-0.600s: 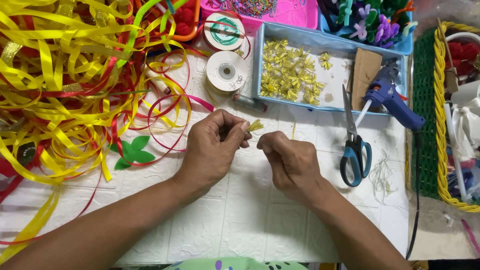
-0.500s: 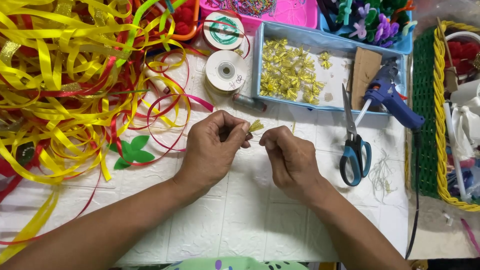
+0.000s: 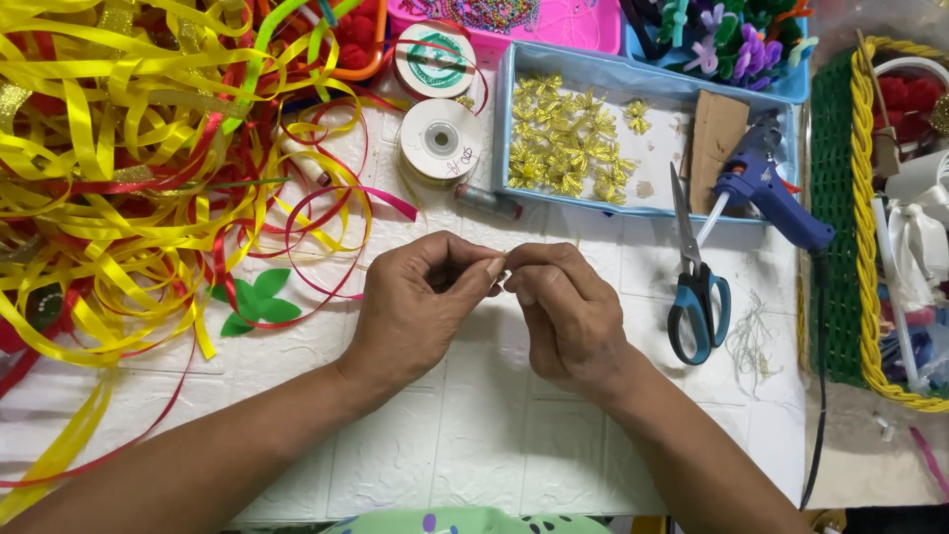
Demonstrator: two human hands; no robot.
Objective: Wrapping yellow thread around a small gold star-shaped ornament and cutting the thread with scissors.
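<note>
My left hand (image 3: 420, 302) and my right hand (image 3: 565, 311) meet at the fingertips over the middle of the white table (image 3: 425, 465). Both pinch a tiny piece between them; it is almost fully hidden by the fingers, with only a pale sliver showing. Behind the hands, a light blue tray (image 3: 652, 84) holds several small gold ribbon flowers (image 3: 563, 148) and a piece of brown cardboard (image 3: 717, 133).
A big tangle of yellow and red ribbons (image 3: 129, 188) fills the left. Green leaf cutouts (image 3: 255, 302) lie near it. Two ribbon spools (image 3: 440, 138) stand behind my hands. Blue-handled scissors (image 3: 697, 297) and a blue glue gun (image 3: 766, 193) lie right, beside a green-and-yellow basket (image 3: 855, 227).
My hands have closed together at the fingertips. The small gold piece that stuck up between them earlier is now hidden inside the pinch.
</note>
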